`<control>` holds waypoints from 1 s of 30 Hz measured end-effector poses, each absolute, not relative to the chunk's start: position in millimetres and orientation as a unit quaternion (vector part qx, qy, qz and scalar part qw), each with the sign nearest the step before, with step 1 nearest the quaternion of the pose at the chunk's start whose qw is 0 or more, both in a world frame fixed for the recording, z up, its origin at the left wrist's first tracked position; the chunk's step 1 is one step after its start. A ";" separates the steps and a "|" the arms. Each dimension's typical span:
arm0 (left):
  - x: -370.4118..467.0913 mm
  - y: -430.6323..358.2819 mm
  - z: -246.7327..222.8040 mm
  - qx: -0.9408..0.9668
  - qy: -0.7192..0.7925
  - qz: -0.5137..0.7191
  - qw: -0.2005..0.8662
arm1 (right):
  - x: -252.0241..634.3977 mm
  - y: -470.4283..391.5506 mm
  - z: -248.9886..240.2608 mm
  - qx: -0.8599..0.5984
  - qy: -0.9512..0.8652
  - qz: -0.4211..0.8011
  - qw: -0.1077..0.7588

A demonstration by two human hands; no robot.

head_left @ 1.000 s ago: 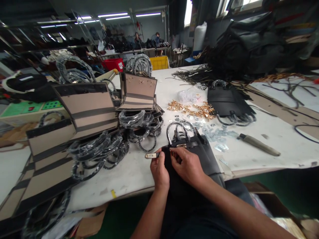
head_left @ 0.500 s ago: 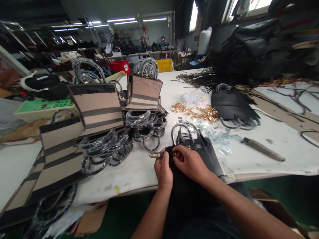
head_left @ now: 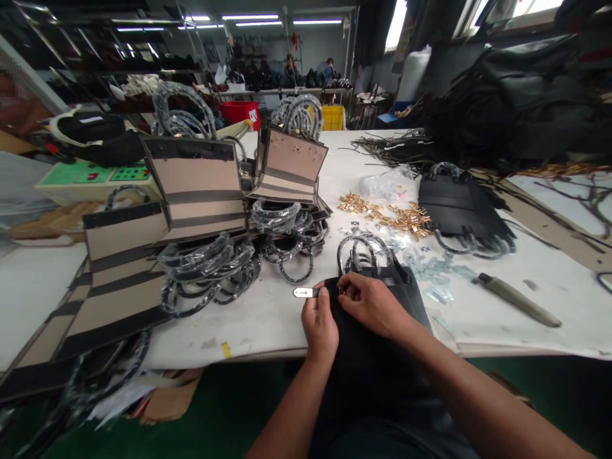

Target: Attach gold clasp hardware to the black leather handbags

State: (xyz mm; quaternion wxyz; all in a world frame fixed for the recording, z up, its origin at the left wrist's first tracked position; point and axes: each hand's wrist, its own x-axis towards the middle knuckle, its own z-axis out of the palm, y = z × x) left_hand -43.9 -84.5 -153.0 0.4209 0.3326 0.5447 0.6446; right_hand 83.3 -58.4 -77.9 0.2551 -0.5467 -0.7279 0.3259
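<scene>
A black handbag (head_left: 412,294) lies across the table's front edge, its plastic-wrapped handles (head_left: 359,245) pointing away from me. My left hand (head_left: 319,328) is closed on a short black strap with a shiny metal tip (head_left: 305,292) that sticks out to the left, thumb on top. Just to its right, my right hand (head_left: 375,305) pinches a small gold-coloured metal fitting (head_left: 341,291) over the bag. The fingers cover most of that fitting, so its shape is hard to make out.
Stacked bag panels (head_left: 201,175) with wrapped handles fill the left. Beyond the bag lie gold fittings (head_left: 408,220), flat metal plates (head_left: 437,274) and a plastic bag (head_left: 387,185). At right are a grey-handled tool (head_left: 519,299) and another black handbag (head_left: 459,207).
The metal tip in my left hand now shows a bright, pale face instead of a darker golden one. Both hands keep their grips beside each other, and the view has shifted slightly left.
</scene>
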 end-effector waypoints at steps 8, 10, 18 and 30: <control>-42.5 -87.1 -156.3 0.355 0.547 0.640 0.406 | 81.4 -54.1 -74.6 -0.542 -0.744 0.317 0.229; -43.0 -87.9 -156.1 0.368 0.547 0.641 0.394 | 81.1 -54.1 -74.6 -0.542 -0.743 0.319 0.230; -42.4 -89.9 -151.6 0.377 0.541 0.646 0.385 | 82.3 -60.4 -79.9 -0.560 -0.700 0.348 0.275; -59.4 -79.2 -142.2 0.268 0.547 0.568 0.554 | 80.6 -64.2 -83.7 -0.546 -0.706 0.345 0.290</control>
